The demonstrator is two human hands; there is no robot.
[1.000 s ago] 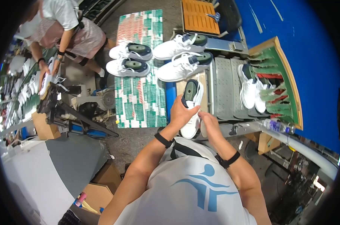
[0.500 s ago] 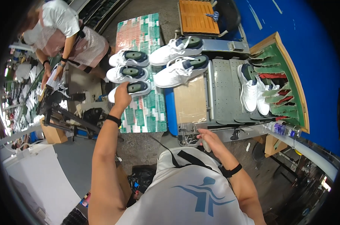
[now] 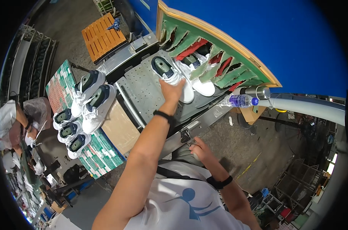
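My left hand [image 3: 171, 90] is closed on the side of a white sneaker [image 3: 187, 92] with a dark lining and a green insole. That sneaker rests on the grey perforated conveyor plates [image 3: 137, 82]. Right beside it lies another white sneaker [image 3: 204, 88], its rear part reaching toward the green strip curtain [image 3: 223, 71]. Low near my waist, my right hand [image 3: 202, 151] has its fingers curled in; what they hold, if anything, is too small to make out. Two more white sneakers [image 3: 99, 109] stand at the conveyor's left end, next to a strip of brown cardboard [image 3: 118, 126].
Several white sneakers [image 3: 76, 143] line a green-and-white patterned board [image 3: 105, 159] at left. A purple-labelled bottle [image 3: 241, 101] and a metal cup [image 3: 260, 92] sit on the right rail. A wooden slatted stool [image 3: 102, 37] is behind. Another person's hand [image 3: 32, 133] works at far left.
The view has turned right. My left hand has left the sneaker on the patterned board and now grips one on the conveyor. My right hand stays low near my body.
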